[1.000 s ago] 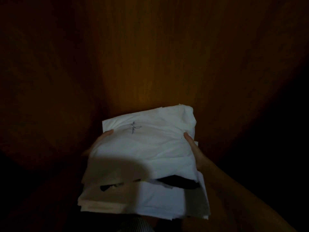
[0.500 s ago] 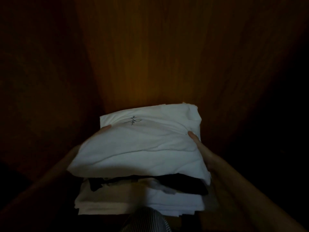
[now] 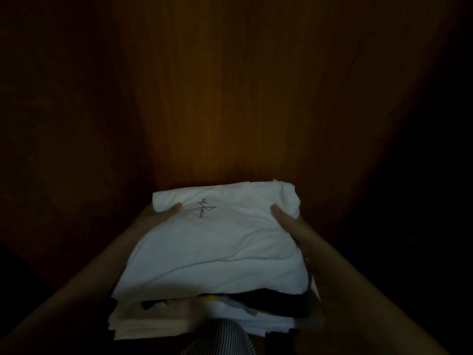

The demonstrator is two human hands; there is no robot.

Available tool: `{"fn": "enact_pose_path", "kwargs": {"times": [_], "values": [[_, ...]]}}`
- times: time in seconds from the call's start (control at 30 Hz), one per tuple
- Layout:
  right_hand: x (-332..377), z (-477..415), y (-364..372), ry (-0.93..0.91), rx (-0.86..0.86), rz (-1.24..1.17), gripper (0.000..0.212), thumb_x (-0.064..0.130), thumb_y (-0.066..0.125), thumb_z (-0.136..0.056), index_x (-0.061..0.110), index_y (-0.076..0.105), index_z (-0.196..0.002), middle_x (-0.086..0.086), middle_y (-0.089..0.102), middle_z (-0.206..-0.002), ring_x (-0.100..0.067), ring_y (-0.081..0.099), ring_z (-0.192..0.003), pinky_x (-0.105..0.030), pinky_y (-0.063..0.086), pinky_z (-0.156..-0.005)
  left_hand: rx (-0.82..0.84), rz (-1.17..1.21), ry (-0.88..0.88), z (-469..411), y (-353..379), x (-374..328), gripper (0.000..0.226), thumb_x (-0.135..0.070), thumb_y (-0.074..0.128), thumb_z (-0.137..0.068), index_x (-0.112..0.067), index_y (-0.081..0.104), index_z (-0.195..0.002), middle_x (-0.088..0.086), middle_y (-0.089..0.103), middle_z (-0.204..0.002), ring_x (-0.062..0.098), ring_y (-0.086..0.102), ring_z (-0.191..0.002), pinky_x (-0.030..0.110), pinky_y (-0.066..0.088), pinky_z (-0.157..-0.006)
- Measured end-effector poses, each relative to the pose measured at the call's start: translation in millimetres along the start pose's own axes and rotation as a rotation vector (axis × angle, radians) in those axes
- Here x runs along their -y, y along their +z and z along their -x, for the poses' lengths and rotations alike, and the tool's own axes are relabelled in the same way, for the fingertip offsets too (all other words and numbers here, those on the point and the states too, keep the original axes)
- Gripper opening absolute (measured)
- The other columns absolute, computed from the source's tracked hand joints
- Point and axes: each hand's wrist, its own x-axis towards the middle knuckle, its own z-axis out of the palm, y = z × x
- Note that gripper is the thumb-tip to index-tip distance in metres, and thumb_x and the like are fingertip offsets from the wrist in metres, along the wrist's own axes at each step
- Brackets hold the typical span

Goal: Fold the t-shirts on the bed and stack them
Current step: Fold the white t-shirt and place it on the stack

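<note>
Left hand (image 3: 160,219): grips the left edge of the stack of t-shirts (image 3: 184,321). The thumb lies flat on top and the other fingers are hidden beneath the cloth.
Stack of t-shirts: folded layers, roughly rectangular, held between both hands low in the centre of the view. I cannot tell whether it rests on anything.
Print (image 3: 204,211): a small, thin, dark scribble-like mark on the far left part of the top t-shirt.
Top t-shirt (image 3: 217,249): white, soft knit, folded into a pillowy slab with shallow creases.
Striped cloth (image 3: 220,338): fine dark and light stripes, rounded, just in front of the stack.
Wooden panel (image 3: 230,98): smooth brown wood with vertical grain, dimly lit, behind the stack.
Black layer (image 3: 281,302): dark fabric sandwiched between white layers.
Right hand (image 3: 294,233): grips the right edge, thumb on top. The remaining fingers are out of sight.
</note>
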Motion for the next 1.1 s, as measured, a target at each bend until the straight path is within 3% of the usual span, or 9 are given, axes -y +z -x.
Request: {"fn": "enact_pose_path", "kwargs": {"times": [0.07,0.17,0.23,0.33,0.5,0.6,0.77,1.0,1.1], "values": [[-2,9,7,-0.088,-0.045,-0.073,0.104,0.063,0.078,-0.058,0.023,0.033,-0.143,-0.007,0.047,-0.138,-0.022,0.05,-0.118,-0.038,0.044,-0.1,-0.1,-0.089,0.138,9,6,0,0.081,-0.063,0.064,-0.075,-0.012,0.047,-0.135,0.012,0.053,-0.134,0.031,0.053,-0.118,0.036,0.044,-0.092],[-8,11,10,-0.168,-0.161,-0.115,0.062,0.032,0.066,-0.085,0.015,0.04,-0.139,-0.008,0.053,-0.13,-0.02,0.052,-0.11,-0.032,0.045,-0.093,-0.182,-0.184,0.27,11,3,-15,0.066,-0.049,0.061,-0.087,-0.007,0.043,-0.135,0.018,0.053,-0.132,0.036,0.052,-0.117,0.039,0.044,-0.091],[-1,11,8,-0.252,-0.222,-0.118,0.053,0.028,0.062,-0.089,0.014,0.043,-0.137,-0.008,0.054,-0.128,-0.02,0.054,-0.111,-0.033,0.045,-0.094,-0.224,-0.247,0.384,9,-2,-40,0.064,-0.047,0.054,-0.091,-0.009,0.039,-0.14,0.019,0.05,-0.134,0.037,0.05,-0.12,0.04,0.044,-0.095],[2,-4,9,-0.326,-0.271,-0.137,0.053,0.03,0.061,-0.089,0.014,0.043,-0.137,-0.007,0.053,-0.13,-0.022,0.052,-0.117,-0.038,0.043,-0.101,-0.198,-0.438,0.379,-6,0,-61,0.07,-0.056,0.044,-0.093,-0.013,0.029,-0.147,0.016,0.043,-0.143,0.036,0.044,-0.128,0.042,0.039,-0.103],[-11,-20,14,-0.101,-0.218,-0.071,0.067,0.039,0.064,-0.085,0.015,0.037,-0.142,-0.009,0.049,-0.135,-0.026,0.051,-0.117,-0.039,0.043,-0.102,-0.064,-0.539,0.199,-16,4,-48,0.08,-0.065,0.04,-0.089,-0.009,0.03,-0.146,0.018,0.036,-0.147,0.035,0.039,-0.131,0.042,0.034,-0.106],[6,-26,4,-0.123,-0.281,0.006,0.071,0.046,0.07,-0.078,0.015,0.043,-0.136,-0.007,0.054,-0.129,-0.026,0.054,-0.111,-0.043,0.046,-0.096,-0.199,-0.717,0.199,-6,-9,-67,0.083,-0.062,0.046,-0.089,-0.004,0.027,-0.144,0.022,0.033,-0.147,0.038,0.037,-0.13,0.042,0.036,-0.103],[14,-28,15,-0.122,-0.313,0.064,0.07,0.036,0.072,-0.079,0.009,0.041,-0.135,-0.01,0.053,-0.129,-0.029,0.053,-0.113,-0.045,0.046,-0.097,-0.005,-0.606,0.104,22,16,-69,0.083,-0.061,0.043,-0.091,0.002,0.031,-0.143,0.023,0.051,-0.127,0.028,0.046,-0.122,0.03,0.043,-0.091],[36,-17,32,-0.518,-0.481,0.095,0.03,0.016,0.056,-0.093,0.008,0.052,-0.122,-0.007,0.059,-0.109,-0.021,0.055,-0.1,-0.034,0.045,-0.086,-0.271,-0.505,0.539,25,11,-85,0.057,-0.04,0.05,-0.095,-0.003,0.036,-0.137,0.021,0.054,-0.128,0.038,0.053,-0.114,0.039,0.045,-0.088],[35,-30,34,-0.429,-0.452,0.19,0.047,0.022,0.054,-0.094,0.009,0.041,-0.136,-0.012,0.051,-0.132,-0.026,0.049,-0.118,-0.038,0.041,-0.099,-0.176,-0.552,0.362,6,17,-75,0.069,-0.048,0.048,-0.094,-0.003,0.028,-0.142,0.021,0.046,-0.137,0.038,0.049,-0.121,0.04,0.043,-0.095]]}}
